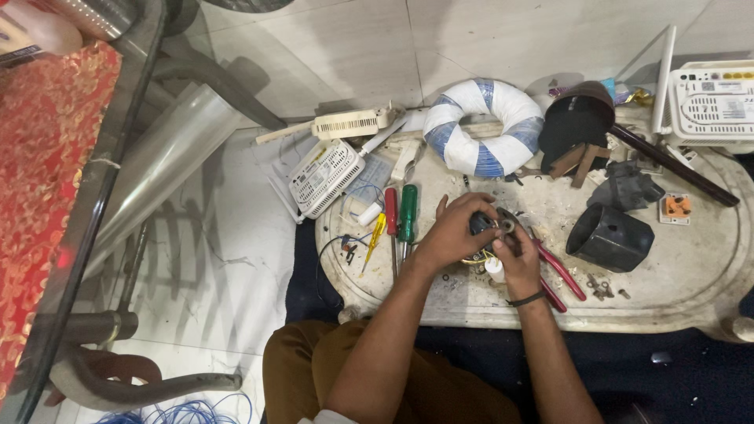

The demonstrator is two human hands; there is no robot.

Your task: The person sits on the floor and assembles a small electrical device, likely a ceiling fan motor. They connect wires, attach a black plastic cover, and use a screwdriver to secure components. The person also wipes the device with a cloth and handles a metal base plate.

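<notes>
A pale tiled floor (330, 47) fills the upper and left part of the view, with a red patterned cloth (39, 180) along the left edge beside a dark metal frame (102, 180) and a shiny tube (169, 157) slanting across it. Blue wire (188, 412) lies coiled on the floor at the bottom.

The person sits at a low, pale stone table (691, 290) with rounded corners and a scuffed, dusty top. At its far right corner stands a white router (711, 102) with an antenna. Near the middle of the far edge lies a white ring wrapped with blue tape (483, 126), and just right of it a dark brown cap (577, 118). A second white router (323, 177) hangs over the far left corner, with a cream vented box (349, 123) beyond it. A black plastic cup-shaped housing (609, 237) lies on its side right of centre, and a small orange and white switch part (676, 207) sits towards the right edge.

Left of the hands lie a green-handled screwdriver (407, 213), a red-handled screwdriver (390, 212) and a small yellow tester (376, 232). Red-handled pliers (559, 271) rest just right of the hands.

Near the front edge at the middle, the left hand (455, 232) curls around a small dark round part (488, 224), gripping it from above. The right hand (518, 255) pinches the same part from the side, a small white piece (495, 269) just below its fingers.
</notes>
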